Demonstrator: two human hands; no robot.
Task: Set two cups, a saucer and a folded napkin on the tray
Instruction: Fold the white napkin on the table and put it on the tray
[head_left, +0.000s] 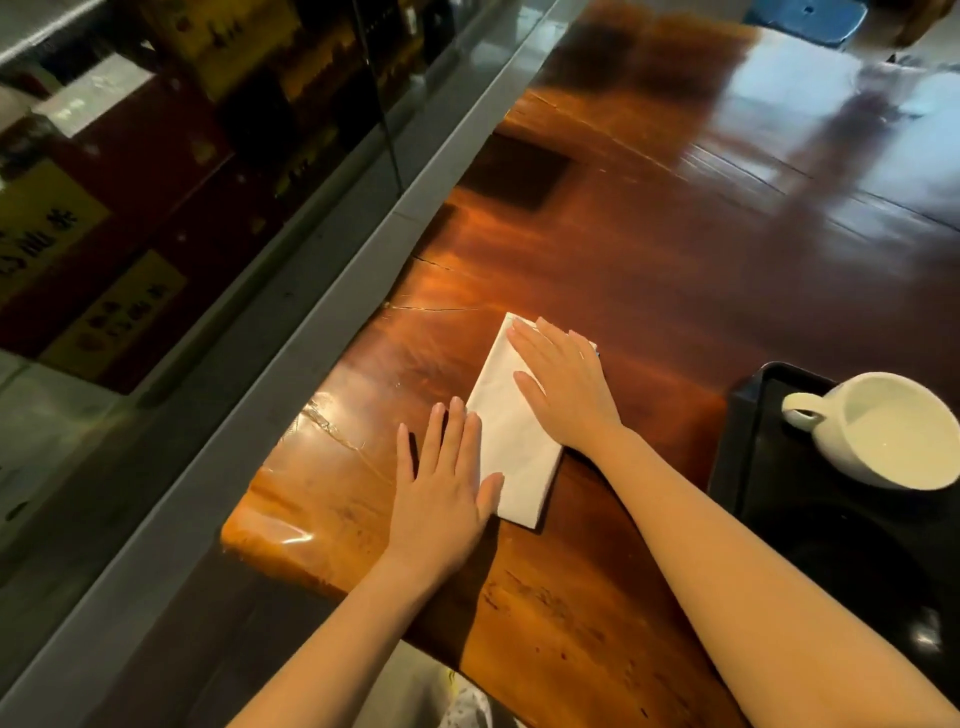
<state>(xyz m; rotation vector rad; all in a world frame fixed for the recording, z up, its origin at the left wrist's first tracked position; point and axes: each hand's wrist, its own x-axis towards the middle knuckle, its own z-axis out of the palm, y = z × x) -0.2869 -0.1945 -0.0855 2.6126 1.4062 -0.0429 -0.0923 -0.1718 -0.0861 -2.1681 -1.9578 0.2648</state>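
A white napkin (511, 436), folded into a long rectangle, lies flat on the glossy wooden table (649, 249). My right hand (563, 387) rests palm down on its far half, fingers spread. My left hand (444, 483) lies flat on the wood beside the napkin's near left edge, with the thumb and fingertips touching the paper. At the right edge a black tray (737, 452) holds a white cup (883, 431), handle turned left. Only one cup shows; I see no saucer.
A grey metal ledge (332, 306) runs along the table's left side, with a glass cabinet of boxes (130, 171) beyond it. A dark square patch (514, 169) marks the wood farther back. A blue stool (808, 18) stands at the far end.
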